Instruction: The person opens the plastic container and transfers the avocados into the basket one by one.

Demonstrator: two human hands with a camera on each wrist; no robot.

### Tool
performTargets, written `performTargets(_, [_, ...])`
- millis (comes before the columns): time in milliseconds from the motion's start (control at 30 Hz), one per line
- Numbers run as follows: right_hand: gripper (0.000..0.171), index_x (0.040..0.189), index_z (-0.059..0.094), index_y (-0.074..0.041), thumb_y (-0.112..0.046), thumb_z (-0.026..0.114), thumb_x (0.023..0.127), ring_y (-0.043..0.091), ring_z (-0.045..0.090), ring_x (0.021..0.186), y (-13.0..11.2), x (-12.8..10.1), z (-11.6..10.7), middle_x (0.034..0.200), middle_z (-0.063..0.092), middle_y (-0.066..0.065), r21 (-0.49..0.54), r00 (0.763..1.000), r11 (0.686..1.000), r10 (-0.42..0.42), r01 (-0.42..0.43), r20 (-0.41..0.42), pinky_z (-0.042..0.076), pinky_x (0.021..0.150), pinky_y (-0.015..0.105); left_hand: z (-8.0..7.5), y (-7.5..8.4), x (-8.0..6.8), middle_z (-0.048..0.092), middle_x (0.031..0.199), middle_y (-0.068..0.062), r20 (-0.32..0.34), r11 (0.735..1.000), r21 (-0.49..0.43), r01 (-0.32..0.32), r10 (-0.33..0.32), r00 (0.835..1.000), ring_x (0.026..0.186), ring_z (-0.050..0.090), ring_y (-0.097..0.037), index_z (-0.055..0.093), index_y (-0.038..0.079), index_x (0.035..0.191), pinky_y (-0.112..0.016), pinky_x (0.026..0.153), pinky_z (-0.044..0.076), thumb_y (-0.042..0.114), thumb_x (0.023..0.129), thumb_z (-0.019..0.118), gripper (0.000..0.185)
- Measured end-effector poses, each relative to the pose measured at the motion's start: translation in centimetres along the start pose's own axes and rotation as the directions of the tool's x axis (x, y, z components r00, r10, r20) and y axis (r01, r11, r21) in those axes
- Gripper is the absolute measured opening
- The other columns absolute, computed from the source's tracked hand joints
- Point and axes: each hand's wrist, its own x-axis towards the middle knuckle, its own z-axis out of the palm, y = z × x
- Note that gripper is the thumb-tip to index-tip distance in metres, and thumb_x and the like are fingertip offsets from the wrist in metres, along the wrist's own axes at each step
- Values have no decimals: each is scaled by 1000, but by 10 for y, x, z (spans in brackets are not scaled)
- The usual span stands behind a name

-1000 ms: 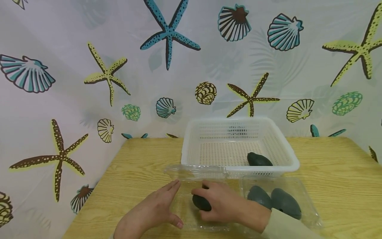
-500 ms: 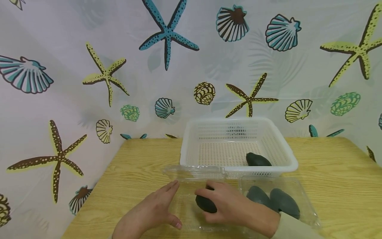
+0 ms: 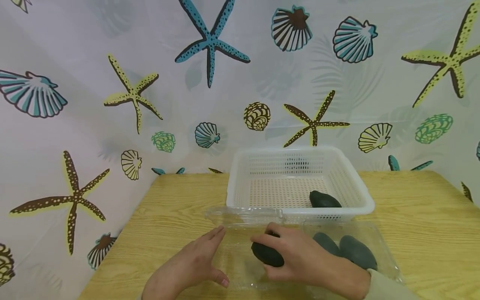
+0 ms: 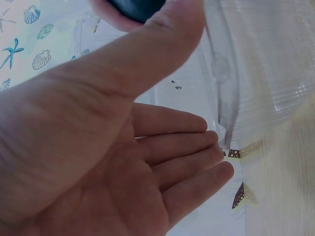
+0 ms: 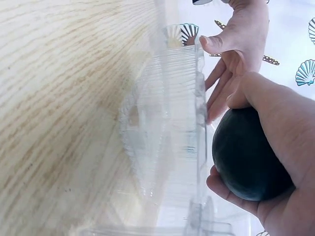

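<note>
My right hand grips a dark green avocado over a clear plastic clamshell box, whose lid stands raised at the back. In the right wrist view, thumb and fingers wrap the avocado's sides beside the clear box wall. At the box's left side, my left hand holds its fingers straight and its thumb spread, with nothing in its grasp. Its palm faces the box in the left wrist view.
Right of the box lies a second clear box with two avocados in it, partly behind my right arm. A white perforated basket with one avocado stands behind on the wooden table. A patterned curtain hangs at the back.
My right hand has moved a little to the right with the avocado in its grip. The left hand stays at the box's left side.
</note>
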Motion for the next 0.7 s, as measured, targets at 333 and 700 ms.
performTargets(333, [53,127,64,-25,-27,80,77,-1,53,79,1,-6,-5,102,58,-9,-11,996,998,-59,59,-70,47,66,11,1,-2,0,33,159,-19,-10,1000,15,-18,18,1000,143,39,-39,33,-4,151,-56,113,37,45,62,88,116])
performTargets(700, [54,130,62,-25,-26,80,79,-2,53,81,4,-16,-15,105,59,-10,4,996,998,-60,60,-63,47,67,10,2,-4,-2,32,159,-20,-29,999,8,-39,39,999,143,38,-39,33,-5,151,-56,113,37,42,61,89,116])
